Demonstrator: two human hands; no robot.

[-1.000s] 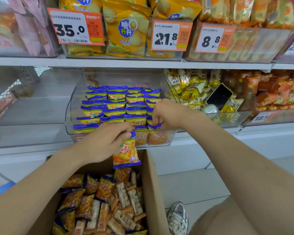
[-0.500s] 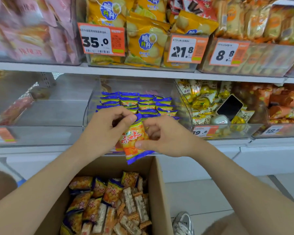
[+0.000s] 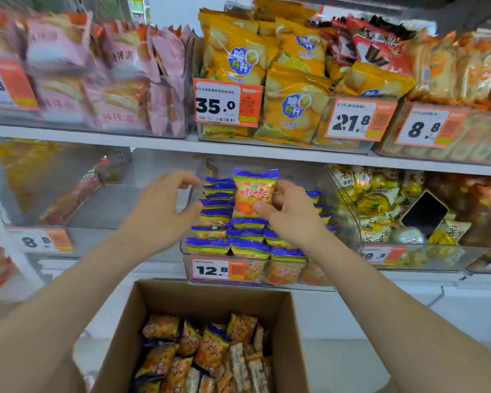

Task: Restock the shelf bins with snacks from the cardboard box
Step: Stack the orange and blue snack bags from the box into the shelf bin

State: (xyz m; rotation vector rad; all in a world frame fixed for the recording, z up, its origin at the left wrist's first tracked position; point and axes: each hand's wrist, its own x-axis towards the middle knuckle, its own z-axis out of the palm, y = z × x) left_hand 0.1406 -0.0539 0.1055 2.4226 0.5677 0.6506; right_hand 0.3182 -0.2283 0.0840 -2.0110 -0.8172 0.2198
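One snack packet point(image 3: 253, 194) upright over the middle clear bin point(image 3: 321, 282), long axis vertical, blue crimped end up, printed face to camera. It is pinched at its lower right edge in the right hand point(image 3: 292, 219) grip, thumb in front, fingers behind. Left hand point(image 3: 165, 208) just beside bin's left wall, grip loosely curled, nothing in it. Bin holds about three columns of same blue-topped packets, too overlapped to count, one 12.8 price tag point(image 3: 211, 270) on front; one open cardboard box point(image 3: 131, 321) below with more packets and tan bars, two white shelf point(image 3: 153, 144) tiers, pale floor.
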